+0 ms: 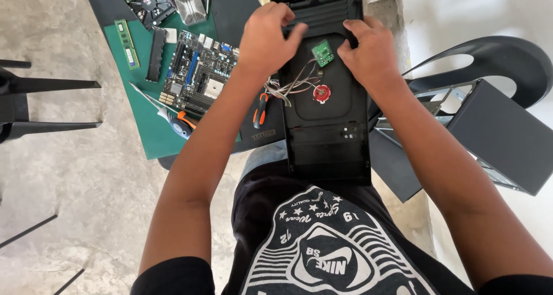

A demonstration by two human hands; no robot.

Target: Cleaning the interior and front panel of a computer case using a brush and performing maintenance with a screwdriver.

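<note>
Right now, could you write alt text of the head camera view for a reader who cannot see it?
Both the left hand and right hand press on the inner side of a black plastic computer front panel lying on the person's lap. A motherboard and screwdriver rest on a green mat to the left.

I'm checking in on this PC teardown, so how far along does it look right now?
Done: the motherboard lies bare on the green mat, RAM stick beside it, and the case sits stripped on the chair. In hand: both the left hand and right hand grip the front panel across the lap. Left: its small green board, red button and wires remain attached.
</note>
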